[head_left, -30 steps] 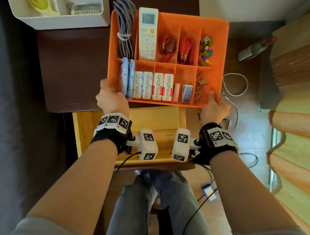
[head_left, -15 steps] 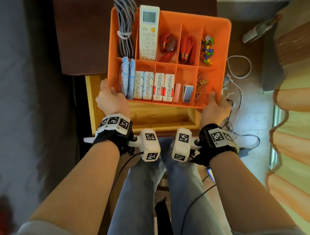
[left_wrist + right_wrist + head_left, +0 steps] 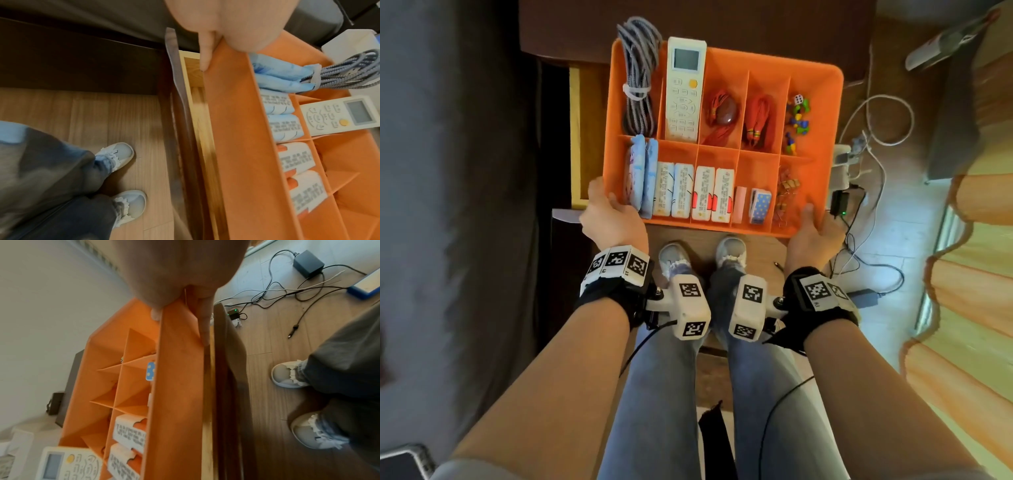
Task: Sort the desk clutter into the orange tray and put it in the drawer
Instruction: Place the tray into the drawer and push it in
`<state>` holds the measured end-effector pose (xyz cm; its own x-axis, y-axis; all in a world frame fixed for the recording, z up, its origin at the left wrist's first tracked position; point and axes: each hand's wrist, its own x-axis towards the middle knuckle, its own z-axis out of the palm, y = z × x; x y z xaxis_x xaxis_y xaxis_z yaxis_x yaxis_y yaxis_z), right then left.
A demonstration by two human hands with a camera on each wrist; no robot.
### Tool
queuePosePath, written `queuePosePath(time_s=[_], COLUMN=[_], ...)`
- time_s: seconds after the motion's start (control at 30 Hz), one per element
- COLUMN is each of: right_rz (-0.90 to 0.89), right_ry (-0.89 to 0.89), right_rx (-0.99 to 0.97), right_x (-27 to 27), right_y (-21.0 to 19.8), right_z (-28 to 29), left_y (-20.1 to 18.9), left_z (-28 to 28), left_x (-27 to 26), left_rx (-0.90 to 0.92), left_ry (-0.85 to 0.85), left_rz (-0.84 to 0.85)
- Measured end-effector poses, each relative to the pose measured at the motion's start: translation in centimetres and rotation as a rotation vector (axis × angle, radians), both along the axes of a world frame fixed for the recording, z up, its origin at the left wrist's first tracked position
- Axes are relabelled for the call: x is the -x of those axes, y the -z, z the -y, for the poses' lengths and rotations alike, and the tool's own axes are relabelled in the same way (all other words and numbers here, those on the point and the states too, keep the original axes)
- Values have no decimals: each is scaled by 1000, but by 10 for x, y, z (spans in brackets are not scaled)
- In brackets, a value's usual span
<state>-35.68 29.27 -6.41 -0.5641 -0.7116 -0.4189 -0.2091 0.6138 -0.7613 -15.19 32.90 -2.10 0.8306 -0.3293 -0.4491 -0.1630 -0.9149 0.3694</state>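
The orange tray is held level over the open wooden drawer, covering most of it. My left hand grips the tray's near left corner, thumb inside the rim. My right hand grips the near right corner the same way. Its compartments hold a grey braided cable, a white remote, red cords, small coloured toys, tissue packs and clips. In the left wrist view the tray's front wall stands just inside the drawer front.
The dark desk top lies beyond the tray. Cables, a charger and a power brick lie on the wood floor at the right. My legs and slippers are below the drawer. An orange curtain hangs at the far right.
The tray has come off the desk toward me and down over the open drawer. Both hands kept their grip on its near corners.
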Motion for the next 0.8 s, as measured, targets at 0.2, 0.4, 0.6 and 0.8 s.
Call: queuePosePath(time_s=[0.2, 0.4, 0.6, 0.8], right_rz=[-35, -113, -149, -214], right_ry=[-34, -197, -279, -292], right_rx=[-95, -118, -129, -174], right_x=[10, 10, 13, 13], right_y=[9, 18, 26, 26], right_z=[-7, 16, 16, 14], left_y=[10, 26, 36, 38], left_z=[-15, -6, 1, 3], left_x=[8, 7, 6, 3], left_rx=[-36, -60, -77, -128], left_ry=[18, -10, -19, 16], left_rz=[10, 25, 53, 42])
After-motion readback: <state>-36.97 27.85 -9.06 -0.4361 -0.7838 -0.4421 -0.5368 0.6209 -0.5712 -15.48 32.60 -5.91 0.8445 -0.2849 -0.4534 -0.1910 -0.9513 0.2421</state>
